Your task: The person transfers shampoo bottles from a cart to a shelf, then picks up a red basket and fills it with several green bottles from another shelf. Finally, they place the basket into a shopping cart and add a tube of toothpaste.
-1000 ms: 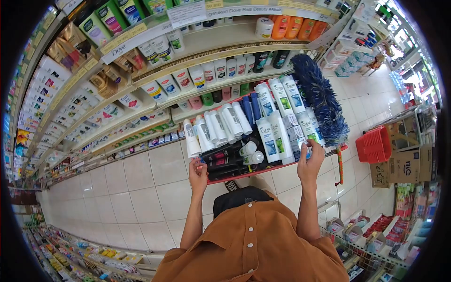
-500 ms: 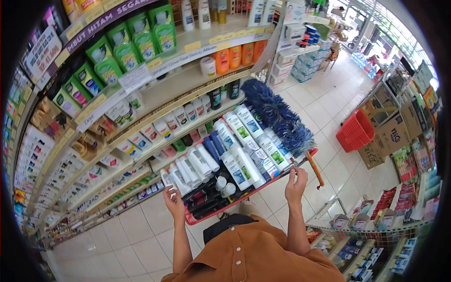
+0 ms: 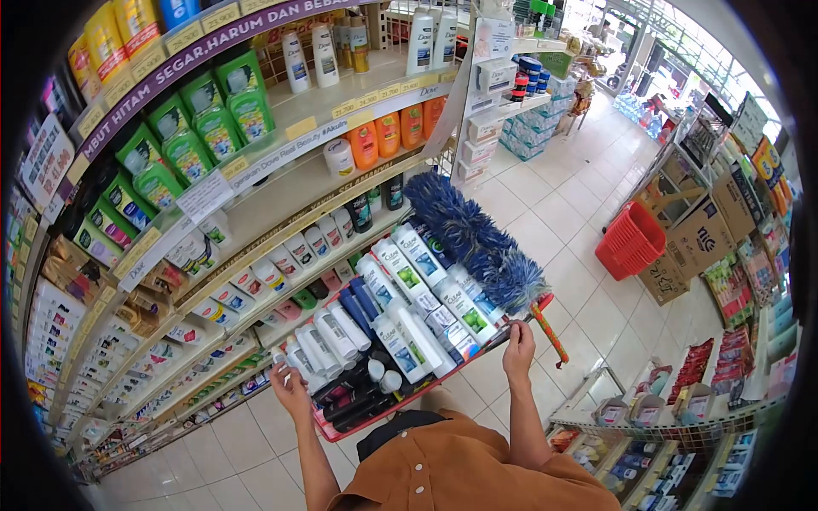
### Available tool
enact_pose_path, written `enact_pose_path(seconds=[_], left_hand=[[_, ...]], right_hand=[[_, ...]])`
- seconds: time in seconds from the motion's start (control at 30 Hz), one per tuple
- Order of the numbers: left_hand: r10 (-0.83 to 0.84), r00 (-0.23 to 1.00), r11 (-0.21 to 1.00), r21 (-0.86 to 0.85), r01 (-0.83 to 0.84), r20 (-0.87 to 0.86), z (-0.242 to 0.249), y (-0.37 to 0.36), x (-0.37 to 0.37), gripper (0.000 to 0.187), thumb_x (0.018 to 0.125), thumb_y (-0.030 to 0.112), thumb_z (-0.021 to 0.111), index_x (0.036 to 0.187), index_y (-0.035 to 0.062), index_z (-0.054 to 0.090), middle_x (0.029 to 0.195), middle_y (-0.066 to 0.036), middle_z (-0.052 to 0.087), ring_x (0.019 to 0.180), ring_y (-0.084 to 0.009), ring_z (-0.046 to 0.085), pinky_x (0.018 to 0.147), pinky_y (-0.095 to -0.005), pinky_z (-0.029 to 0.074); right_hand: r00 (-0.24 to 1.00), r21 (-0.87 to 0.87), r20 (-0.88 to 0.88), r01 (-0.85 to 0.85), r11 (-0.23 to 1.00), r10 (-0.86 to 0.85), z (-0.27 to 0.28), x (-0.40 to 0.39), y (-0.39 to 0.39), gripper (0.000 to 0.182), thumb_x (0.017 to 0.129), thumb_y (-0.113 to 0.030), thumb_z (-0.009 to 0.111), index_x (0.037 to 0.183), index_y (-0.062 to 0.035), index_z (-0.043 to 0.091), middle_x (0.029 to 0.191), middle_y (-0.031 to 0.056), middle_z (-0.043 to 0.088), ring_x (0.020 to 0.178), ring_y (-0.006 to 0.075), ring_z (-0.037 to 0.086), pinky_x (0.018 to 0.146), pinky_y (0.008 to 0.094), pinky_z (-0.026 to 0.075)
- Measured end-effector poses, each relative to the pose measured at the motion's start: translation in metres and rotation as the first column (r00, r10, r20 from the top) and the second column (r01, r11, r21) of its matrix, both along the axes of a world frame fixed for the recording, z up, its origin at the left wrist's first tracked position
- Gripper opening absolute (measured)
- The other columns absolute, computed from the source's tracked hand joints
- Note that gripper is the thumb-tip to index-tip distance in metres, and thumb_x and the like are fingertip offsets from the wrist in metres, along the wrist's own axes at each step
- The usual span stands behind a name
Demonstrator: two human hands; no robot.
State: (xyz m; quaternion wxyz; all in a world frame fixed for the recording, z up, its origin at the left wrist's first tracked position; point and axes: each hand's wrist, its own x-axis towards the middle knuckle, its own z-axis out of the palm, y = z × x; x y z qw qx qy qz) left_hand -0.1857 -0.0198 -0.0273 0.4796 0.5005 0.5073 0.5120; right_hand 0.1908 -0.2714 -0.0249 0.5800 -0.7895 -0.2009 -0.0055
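A red shopping basket [image 3: 379, 420] in front of my body is packed with white Clear bottles [image 3: 400, 345], white tubes [image 3: 334, 334], dark bottles [image 3: 362, 407] and small boxes [image 3: 443, 322]. Across its far right side lies a blue fluffy duster [image 3: 477, 243] with a red-and-green handle. My left hand [image 3: 291, 392] is at the basket's left end beside the white bottles, fingers partly spread and not wrapped round anything visible. At the right end, my right hand [image 3: 518, 351] has its fingers closed at the rim; part of that grip is hidden.
Shelves [image 3: 256, 183] of shampoo and other bottles rise at the left and ahead. Red stacked baskets [image 3: 630, 243] and cardboard boxes [image 3: 707, 230] stand on the tiled floor [image 3: 554, 204] to the right. A wire rack [image 3: 665, 426] is close at lower right.
The basket and both hands have shifted slightly left and down in view. The shelves have also slid left and down as the view turned. My hands keep their places by the basket.
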Motion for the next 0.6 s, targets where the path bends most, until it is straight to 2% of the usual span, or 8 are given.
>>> enact_pose_path(seconds=[0.07,0.2,0.23,0.3,0.4,0.43,0.47,0.6], left_hand=[[0.015,1.000,1.000,0.008,-0.015,0.000,-0.004,0.007,0.003,0.032,0.091,0.009,0.057,0.121,0.0075,0.045,0.093,-0.004,0.057,0.060,-0.0079,0.053,0.050,-0.0191,0.039],[0.035,0.999,0.999,0.021,-0.035,-0.010,-0.020,0.023,0.018,0.035,0.091,0.008,0.058,0.124,0.0094,0.045,0.097,-0.005,0.057,0.068,-0.0090,0.056,0.054,-0.0198,0.044],[0.081,0.996,0.996,0.024,-0.080,-0.039,-0.018,0.025,0.017,0.036,0.091,0.008,0.059,0.125,0.0098,0.045,0.099,-0.005,0.057,0.070,-0.0092,0.056,0.055,-0.0201,0.045],[0.036,0.999,0.999,0.029,-0.036,-0.006,-0.012,0.035,0.028,0.039,0.090,0.008,0.060,0.126,0.0107,0.045,0.104,-0.006,0.056,0.074,-0.0094,0.057,0.058,-0.0209,0.047],[0.016,0.998,0.999,0.039,-0.014,-0.062,0.010,0.056,0.053,0.035,0.090,0.008,0.061,0.122,0.0088,0.046,0.102,-0.003,0.057,0.078,-0.0078,0.057,0.060,-0.0218,0.048],[0.006,0.995,0.981,0.191,0.014,-0.102,0.018,0.068,0.063,0.032,0.090,0.009,0.062,0.120,0.0083,0.048,0.099,-0.002,0.058,0.081,-0.0079,0.057,0.063,-0.0219,0.047],[-0.006,0.995,0.995,0.099,0.016,-0.105,0.024,0.076,0.067,0.032,0.091,0.012,0.063,0.119,0.0028,0.050,0.108,-0.006,0.058,0.092,-0.0113,0.055,0.078,-0.0245,0.046],[0.012,0.956,0.950,0.302,0.081,-0.294,0.058,0.127,0.089,0.029,0.088,0.012,0.064,0.114,0.0054,0.053,0.101,-0.004,0.059,0.090,-0.0140,0.058,0.073,-0.0277,0.045]], right_hand=[[0.999,-0.011,-0.032,-0.029,1.000,0.028,-0.006,0.008,0.005,0.016,0.094,-0.009,0.048,0.098,0.0025,0.059,0.094,0.0167,0.061,0.086,0.0269,0.059,0.075,0.0350,0.046],[0.884,-0.229,0.465,0.068,0.971,0.047,-0.023,0.014,0.020,0.015,0.089,-0.004,0.047,0.099,0.0027,0.057,0.106,0.0273,0.055,0.095,0.0452,0.054,0.080,0.0463,0.045],[0.841,-0.235,0.539,0.084,0.968,0.057,-0.036,0.020,0.020,0.017,0.088,-0.006,0.048,0.101,0.0022,0.057,0.108,0.0271,0.054,0.094,0.0449,0.054,0.080,0.0467,0.045],[0.968,-0.056,0.249,-0.017,0.998,0.030,-0.054,0.021,0.024,0.025,0.088,-0.008,0.047,0.109,0.0043,0.056,0.111,0.0269,0.054,0.099,0.0452,0.052,0.083,0.0486,0.044],[0.946,-0.156,0.322,0.031,0.987,0.022,-0.056,0.022,0.022,0.026,0.095,-0.011,0.043,0.109,0.0067,0.054,0.110,0.0282,0.048,0.098,0.0432,0.049,0.086,0.0470,0.040],[0.937,-0.246,0.345,0.034,0.969,0.054,-0.052,0.021,0.020,0.023,0.096,-0.011,0.042,0.105,0.0062,0.054,0.102,0.0256,0.047,0.095,0.0411,0.049,0.083,0.0459,0.040],[0.933,-0.250,0.356,0.047,0.967,0.047,-0.055,0.022,0.020,0.021,0.096,-0.011,0.042,0.103,0.0059,0.054,0.100,0.0241,0.046,0.094,0.0398,0.049,0.082,0.0453,0.040],[0.919,-0.228,0.394,0.068,0.971,0.029,-0.051,0.021,0.023,0.020,0.097,-0.011,0.043,0.100,0.0057,0.054,0.099,0.0218,0.045,0.091,0.0372,0.048,0.081,0.0434,0.040]])
